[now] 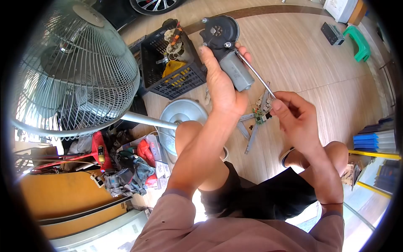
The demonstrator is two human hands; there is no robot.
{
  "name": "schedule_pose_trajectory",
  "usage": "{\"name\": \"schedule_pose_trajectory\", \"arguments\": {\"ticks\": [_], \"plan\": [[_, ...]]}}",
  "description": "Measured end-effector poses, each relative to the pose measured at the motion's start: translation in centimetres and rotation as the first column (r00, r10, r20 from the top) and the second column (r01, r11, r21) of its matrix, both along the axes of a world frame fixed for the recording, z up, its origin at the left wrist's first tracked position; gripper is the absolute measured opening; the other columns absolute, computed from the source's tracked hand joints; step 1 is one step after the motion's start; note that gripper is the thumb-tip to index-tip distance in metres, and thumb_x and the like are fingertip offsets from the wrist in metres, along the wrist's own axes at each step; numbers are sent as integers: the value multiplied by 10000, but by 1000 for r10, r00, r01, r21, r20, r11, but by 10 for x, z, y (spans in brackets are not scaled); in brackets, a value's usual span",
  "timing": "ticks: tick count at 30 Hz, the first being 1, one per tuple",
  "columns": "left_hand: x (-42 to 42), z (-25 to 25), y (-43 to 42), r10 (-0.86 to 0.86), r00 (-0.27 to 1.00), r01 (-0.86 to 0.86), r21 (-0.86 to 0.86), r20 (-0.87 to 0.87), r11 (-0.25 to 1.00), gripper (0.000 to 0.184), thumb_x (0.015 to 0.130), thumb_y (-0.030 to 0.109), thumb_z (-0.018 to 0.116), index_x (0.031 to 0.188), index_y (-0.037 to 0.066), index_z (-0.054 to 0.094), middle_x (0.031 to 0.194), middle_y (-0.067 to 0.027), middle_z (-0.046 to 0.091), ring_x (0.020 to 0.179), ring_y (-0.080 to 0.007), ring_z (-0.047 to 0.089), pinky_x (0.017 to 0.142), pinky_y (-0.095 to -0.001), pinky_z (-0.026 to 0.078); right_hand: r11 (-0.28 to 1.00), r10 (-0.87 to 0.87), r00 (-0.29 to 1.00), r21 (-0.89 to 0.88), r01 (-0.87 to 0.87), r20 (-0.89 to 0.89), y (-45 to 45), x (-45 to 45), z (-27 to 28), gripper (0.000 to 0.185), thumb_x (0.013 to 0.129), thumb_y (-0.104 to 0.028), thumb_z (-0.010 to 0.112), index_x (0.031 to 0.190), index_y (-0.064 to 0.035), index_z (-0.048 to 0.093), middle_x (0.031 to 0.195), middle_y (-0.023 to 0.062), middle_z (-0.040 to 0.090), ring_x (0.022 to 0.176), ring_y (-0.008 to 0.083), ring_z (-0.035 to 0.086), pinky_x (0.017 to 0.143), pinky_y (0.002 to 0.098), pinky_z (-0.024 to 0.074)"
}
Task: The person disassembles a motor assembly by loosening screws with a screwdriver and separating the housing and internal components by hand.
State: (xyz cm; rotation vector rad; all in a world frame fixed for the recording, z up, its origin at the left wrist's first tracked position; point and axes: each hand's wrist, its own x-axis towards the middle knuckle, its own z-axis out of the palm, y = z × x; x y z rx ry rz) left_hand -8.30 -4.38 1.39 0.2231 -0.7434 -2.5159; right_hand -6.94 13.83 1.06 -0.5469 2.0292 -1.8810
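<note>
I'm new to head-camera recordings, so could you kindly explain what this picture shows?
There is no machine doing the work here: these are a person's own bare hands, seen from a camera worn on the head, looking forward and down. The left hand grips a grey-and-black motor unit. The right hand holds a thin metal rod, perhaps a screwdriver; its far end is at the motor unit, but its exact contact is unclear. On the floor below lies a small green circuit board among metal strips. To the picture's left stand a black crate and a large caged fan.
</note>
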Motion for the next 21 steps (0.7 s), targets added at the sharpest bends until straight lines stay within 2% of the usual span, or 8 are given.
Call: {"name": "schedule_pose_trajectory", "arguments": {"ticks": [3,6,9,10,11,12,16,21], "plan": [[0,2,-2,1,1000,-1,42,11,999,557,1008,572,414,1113,54,591,988,-66,623,908,-177,606,854,-293,526,898,291,704,-439,32,648,11,-12,19,239,977,-151,600,1147,12,638,838,107,669,586,138,597,419,266,406],[0,5,-1,8,999,-10,43,53,999,563,1016,569,395,1108,49,589,983,-68,624,907,-174,604,855,-293,525,813,500,596,-577,-74,628,18,-21,15,272,984,-193,581,1160,7,636,862,120,670,600,131,595,399,267,391],[2,6,1,8,997,-9,10,72,1000,569,1022,566,381,1102,42,588,977,-72,625,906,-175,603,852,-294,524,911,336,763,-397,-114,552,18,-18,20,260,971,-158,604,1164,13,632,869,113,673,577,138,592,406,258,391],[1,4,1,16,998,-17,8,67,1000,571,1022,567,380,1099,40,587,975,-73,624,907,-176,603,855,-294,524,972,191,951,-181,-149,242,15,-15,14,256,967,-145,611,1167,13,632,868,108,674,555,134,580,406,252,386],[0,1,-1,24,998,-25,4,64,1000,572,1023,567,378,1096,39,587,973,-74,624,908,-177,603,859,-295,523,995,94,987,35,-91,-133,10,-11,2,254,962,-131,618,1170,14,632,866,102,675,533,130,568,407,246,381],[0,0,-2,32,998,-32,0,60,999,573,1023,567,377,1093,38,586,971,-75,623,909,-179,603,862,-296,522,977,63,863,209,50,-502,6,-8,-3,252,958,-118,626,1173,14,632,864,97,676,511,126,556,407,240,376],[2,3,-2,21,997,-22,16,71,1000,571,1022,568,380,1085,39,586,969,-76,622,913,-183,603,876,-300,518,1000,1,1000,13,-1,8,5,-5,13,263,951,-121,634,1176,16,634,863,94,683,492,104,531,405,226,356],[0,3,-1,43,995,-45,18,85,999,564,1023,561,383,1086,40,586,963,-73,621,905,-180,602,870,-302,524,936,235,780,-351,-20,581,10,-14,14,281,977,-194,585,1144,29,627,837,129,685,447,106,499,365,231,315]]}}
